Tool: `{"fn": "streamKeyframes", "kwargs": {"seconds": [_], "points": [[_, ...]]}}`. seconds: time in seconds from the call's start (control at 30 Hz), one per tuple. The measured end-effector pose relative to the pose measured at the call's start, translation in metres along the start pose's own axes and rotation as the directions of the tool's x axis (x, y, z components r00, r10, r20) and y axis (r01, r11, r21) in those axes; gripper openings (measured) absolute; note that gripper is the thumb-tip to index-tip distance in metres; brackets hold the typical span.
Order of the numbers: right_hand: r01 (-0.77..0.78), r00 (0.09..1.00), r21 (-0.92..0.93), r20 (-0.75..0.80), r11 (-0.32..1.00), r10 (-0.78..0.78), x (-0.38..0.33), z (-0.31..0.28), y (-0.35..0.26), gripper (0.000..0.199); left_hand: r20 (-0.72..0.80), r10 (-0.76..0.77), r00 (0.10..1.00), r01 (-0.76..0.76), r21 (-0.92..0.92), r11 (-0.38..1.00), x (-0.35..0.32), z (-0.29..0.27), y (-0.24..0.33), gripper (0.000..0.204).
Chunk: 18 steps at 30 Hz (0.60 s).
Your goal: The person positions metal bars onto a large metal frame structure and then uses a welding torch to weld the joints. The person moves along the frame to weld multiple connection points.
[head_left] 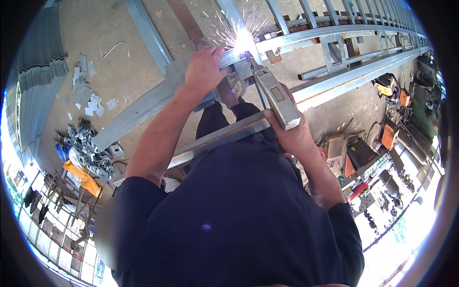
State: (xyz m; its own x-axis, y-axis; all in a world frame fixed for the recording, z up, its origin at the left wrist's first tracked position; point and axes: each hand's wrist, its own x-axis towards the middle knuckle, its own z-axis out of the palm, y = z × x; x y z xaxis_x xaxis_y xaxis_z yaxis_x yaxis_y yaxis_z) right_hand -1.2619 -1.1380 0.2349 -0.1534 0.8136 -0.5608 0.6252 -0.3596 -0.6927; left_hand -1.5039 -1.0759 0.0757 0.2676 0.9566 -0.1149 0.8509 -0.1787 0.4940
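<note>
A grey, box-shaped handheld welder is gripped in my right hand, its narrow tip pointing away from me. At that tip burns a bright arc with sparks flying outward. The glare hides the exact spot being welded. My left hand is closed over a long galvanized steel rail, just left of the arc. Nearer my body, a second steel rail runs crosswise beneath my right hand. A rusty brown flat bar crosses under the far rail.
A ladder-like steel frame extends to the far right. Stacked steel profiles stand at the left, near scattered metal plates on the floor. A pile of metal offcuts lies at lower left. Orange machines and tools line the right.
</note>
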Motion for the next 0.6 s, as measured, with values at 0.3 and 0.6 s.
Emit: {"fn": "streamKeyframes", "kwargs": {"seconds": [0.3,0.6], "points": [[-0.060,0.998,-0.005,0.019,0.998,0.060,-0.0037,0.0004,0.0004,0.069,-0.033,0.010,0.999,-0.010,0.006,1.000,-0.0008,0.0003,0.0001,0.055],[-0.046,0.999,0.019,0.016,0.999,0.046,-0.0073,0.0009,0.0062,0.069,-0.044,0.008,0.999,-0.009,-0.009,1.000,0.0006,0.0048,-0.0027,0.053]]}}
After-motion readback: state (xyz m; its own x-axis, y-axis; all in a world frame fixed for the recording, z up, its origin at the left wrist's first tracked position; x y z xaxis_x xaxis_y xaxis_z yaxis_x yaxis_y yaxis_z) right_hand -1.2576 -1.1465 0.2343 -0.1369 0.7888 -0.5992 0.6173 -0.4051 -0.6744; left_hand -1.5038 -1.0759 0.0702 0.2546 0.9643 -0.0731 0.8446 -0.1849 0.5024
